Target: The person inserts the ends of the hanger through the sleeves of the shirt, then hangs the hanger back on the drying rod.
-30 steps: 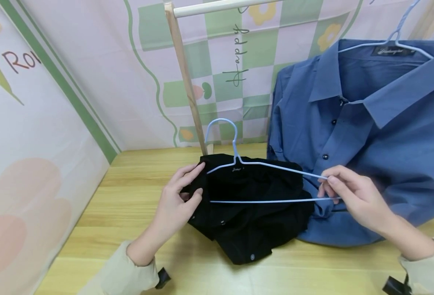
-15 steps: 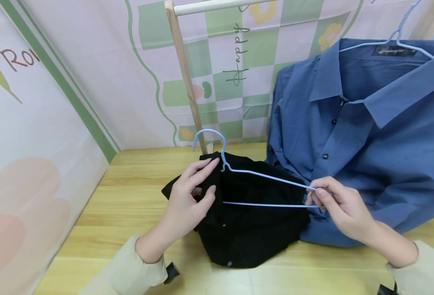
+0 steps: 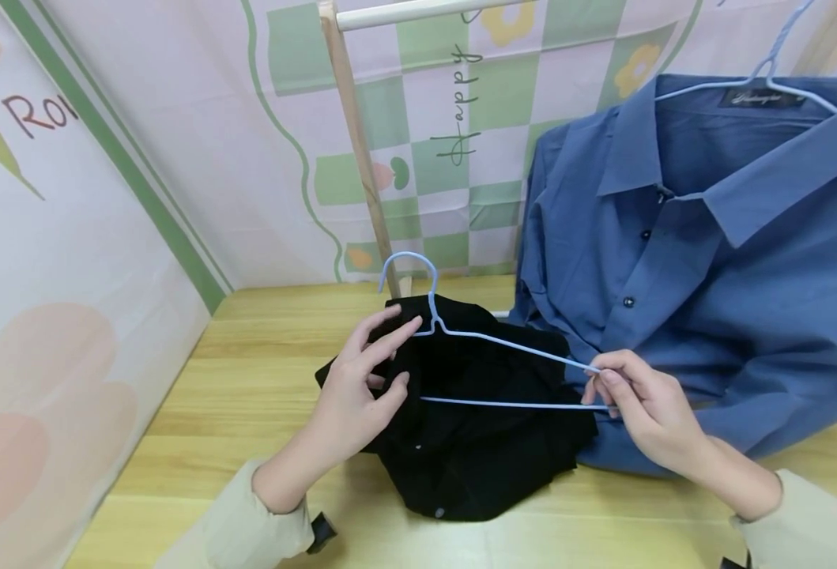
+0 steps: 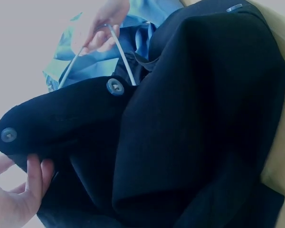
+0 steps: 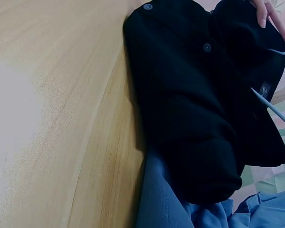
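My right hand pinches one end of a light blue clothes hanger between thumb and fingers. The hanger's other end reaches into the neck of a black button-up shirt bunched on the table, and black cloth hides that end. Its hook points up and to the left. My left hand holds the shirt's left front near the collar, its fingers spread along the cloth. In the left wrist view, buttons show on the shirt's edge close to the fingers. A small label shows inside the neck in the right wrist view.
A blue shirt hangs on another blue hanger at the right, its lower part spread over the wooden table. Behind the black shirt stands a rack with a wooden post and a white top rail. Patterned cloth covers the wall.
My right hand has moved left and slightly down, carrying the hanger farther into the black shirt's neck. My left hand shifted right along with the cloth, then back a little to the left.
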A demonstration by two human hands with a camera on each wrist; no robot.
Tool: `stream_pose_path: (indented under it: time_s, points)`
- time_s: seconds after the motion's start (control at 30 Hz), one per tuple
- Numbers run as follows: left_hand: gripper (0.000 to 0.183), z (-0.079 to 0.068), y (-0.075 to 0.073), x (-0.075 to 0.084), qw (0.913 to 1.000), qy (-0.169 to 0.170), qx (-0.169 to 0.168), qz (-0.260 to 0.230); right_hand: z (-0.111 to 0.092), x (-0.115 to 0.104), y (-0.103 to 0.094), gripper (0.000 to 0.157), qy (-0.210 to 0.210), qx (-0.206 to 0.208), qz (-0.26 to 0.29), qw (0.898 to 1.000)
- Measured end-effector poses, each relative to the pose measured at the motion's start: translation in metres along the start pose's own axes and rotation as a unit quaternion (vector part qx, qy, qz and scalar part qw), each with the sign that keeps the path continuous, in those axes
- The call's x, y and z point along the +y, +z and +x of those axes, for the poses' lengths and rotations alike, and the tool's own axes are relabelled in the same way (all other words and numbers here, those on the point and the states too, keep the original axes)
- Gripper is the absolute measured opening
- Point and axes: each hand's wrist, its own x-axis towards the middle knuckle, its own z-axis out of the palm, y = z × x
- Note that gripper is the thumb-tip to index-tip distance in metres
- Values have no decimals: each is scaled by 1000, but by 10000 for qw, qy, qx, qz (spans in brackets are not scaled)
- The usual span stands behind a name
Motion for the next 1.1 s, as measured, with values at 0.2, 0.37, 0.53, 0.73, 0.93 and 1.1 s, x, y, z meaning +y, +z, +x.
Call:
stream_pose_path:
  time_s: [0.2, 0.37, 0.53, 0.73, 0.93, 1.1]
  points:
    - [66, 1, -1, -3, 9994, -34, -243, -228, 3, 0, 0, 24, -137, 19, -85, 9999]
    - [62, 3, -2, -3, 9981, -33, -462, -412, 3, 0, -2, 26, -139, 88, -92, 9998]
    - [50, 5, -4, -4, 9988, -35, -464, -162, 4, -1, -2, 26, -148, 45, 4, 9999]
    - [36, 13, -8, -11, 9989, 302, -129, 327, 6, -1, -2, 28, -249, 56, 10, 9997]
    - [25, 19, -4, -19, 9974, 570, 305, 333, 7, -1, 0, 31, -340, 5, 9, 9994]
    - [24, 24, 5, -20, 9953, 895, 344, 136, 7, -2, 2, 32, -399, -59, 92, 9991]
